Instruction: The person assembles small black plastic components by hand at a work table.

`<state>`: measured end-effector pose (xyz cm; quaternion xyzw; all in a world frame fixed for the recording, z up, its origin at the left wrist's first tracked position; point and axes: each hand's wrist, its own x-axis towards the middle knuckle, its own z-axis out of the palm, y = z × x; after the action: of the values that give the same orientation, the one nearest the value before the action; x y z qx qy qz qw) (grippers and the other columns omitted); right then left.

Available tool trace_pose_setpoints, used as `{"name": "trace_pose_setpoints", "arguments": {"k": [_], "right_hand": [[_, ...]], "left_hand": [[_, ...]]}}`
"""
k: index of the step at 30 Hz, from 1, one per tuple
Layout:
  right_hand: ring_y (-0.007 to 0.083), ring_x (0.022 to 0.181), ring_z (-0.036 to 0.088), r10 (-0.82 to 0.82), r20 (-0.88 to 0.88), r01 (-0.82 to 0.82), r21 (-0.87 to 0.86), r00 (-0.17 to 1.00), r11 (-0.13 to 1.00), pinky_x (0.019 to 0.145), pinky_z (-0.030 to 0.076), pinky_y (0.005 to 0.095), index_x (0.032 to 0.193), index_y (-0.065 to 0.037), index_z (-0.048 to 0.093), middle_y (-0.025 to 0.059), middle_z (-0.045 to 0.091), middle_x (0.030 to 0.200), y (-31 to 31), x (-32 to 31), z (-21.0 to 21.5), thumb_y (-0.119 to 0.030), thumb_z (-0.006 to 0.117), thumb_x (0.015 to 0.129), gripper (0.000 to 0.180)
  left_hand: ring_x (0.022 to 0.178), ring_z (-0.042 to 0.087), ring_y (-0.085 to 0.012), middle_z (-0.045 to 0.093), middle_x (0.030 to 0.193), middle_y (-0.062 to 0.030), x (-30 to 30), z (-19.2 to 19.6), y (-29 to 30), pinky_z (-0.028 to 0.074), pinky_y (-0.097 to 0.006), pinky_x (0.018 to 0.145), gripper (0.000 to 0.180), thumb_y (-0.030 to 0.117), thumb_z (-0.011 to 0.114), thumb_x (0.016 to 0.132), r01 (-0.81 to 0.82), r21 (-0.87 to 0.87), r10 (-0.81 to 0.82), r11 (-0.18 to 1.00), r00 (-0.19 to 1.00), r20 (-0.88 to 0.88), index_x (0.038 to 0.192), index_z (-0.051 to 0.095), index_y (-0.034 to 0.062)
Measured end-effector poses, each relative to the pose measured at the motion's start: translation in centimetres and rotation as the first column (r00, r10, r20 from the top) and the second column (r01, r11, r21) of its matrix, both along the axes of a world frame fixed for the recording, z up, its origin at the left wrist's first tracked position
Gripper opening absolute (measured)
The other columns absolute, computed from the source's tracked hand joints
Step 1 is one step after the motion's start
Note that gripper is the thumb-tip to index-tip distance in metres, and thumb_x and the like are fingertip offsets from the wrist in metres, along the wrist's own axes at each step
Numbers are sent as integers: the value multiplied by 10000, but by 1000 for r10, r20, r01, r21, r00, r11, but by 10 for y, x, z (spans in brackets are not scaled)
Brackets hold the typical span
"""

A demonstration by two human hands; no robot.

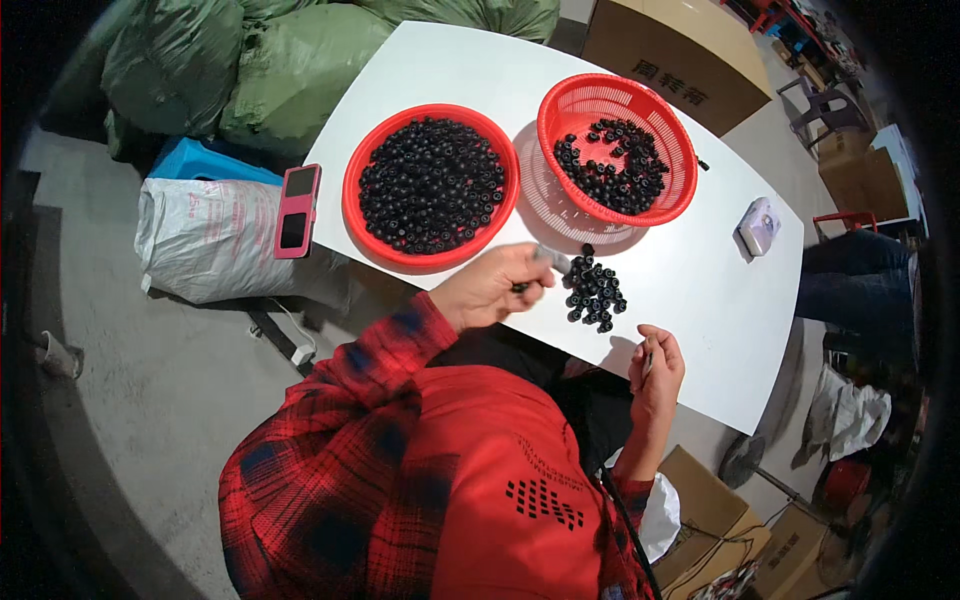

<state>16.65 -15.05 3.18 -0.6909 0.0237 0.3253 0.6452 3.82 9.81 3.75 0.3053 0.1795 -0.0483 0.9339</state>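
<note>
My left hand (498, 287) is closed over the table's near edge, beside a loose pile of small black round parts (596, 292). A small black part (520, 288) shows between its curled fingers. At its fingertips is a blurred grey piece (553, 260) whose kind I cannot make out. My right hand (657, 372) is closed just right of the pile, fingers curled around something small and thin. Behind the left hand stands a red basin (349, 190) heaped with the same black parts. A red slotted basket (688, 160) beyond the pile holds fewer of them.
The white table (700, 330) carries a pale purple-and-white packet (760, 226) at right. A phone in a pink case (297, 212) lies at the left edge. Green sacks (290, 75), a white sack (215, 240) and a cardboard box (680, 50) surround the table. A person's leg (860, 290) shows at right.
</note>
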Motion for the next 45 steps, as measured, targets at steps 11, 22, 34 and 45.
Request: {"name": "trace_pose_setpoints", "arguments": {"k": [11,22,34,45], "right_hand": [[31,418,385,-14,-12,15,43,1000,999,339,264,174,993,-41,589,-9,523,638,-7,4,-10,-145,495,940,151],[32,396,353,-53,3,53,11,999,999,339,251,175,1017,-25,580,-13,502,640,-7,0,-12,-151,496,941,170],[28,456,386,-21,-5,21,-3,1000,1000,366,280,170,991,-33,592,-24,508,650,-4,-2,-6,-160,501,946,163],[24,449,384,-21,-36,22,21,999,1000,368,277,166,1002,-19,594,-16,519,659,-7,-5,-12,-156,505,944,172]], "left_hand": [[655,554,-175,554,684,-74,-1,1,97,447,-328,649,189,175,442,958,-146,922,579,-359,740,343,942,533,10],[641,476,-114,533,793,-47,-8,21,88,371,-204,490,337,330,483,968,-425,28,425,905,902,-68,1022,570,9],[1006,560,-267,551,1082,-219,5,-4,23,487,-378,887,312,83,464,935,-81,-571,62,817,997,-52,1169,490,-121],[1077,534,-321,541,1091,-211,13,-11,-6,428,-463,1001,244,6,490,886,-108,-540,13,835,984,-178,1096,527,-112]]}}
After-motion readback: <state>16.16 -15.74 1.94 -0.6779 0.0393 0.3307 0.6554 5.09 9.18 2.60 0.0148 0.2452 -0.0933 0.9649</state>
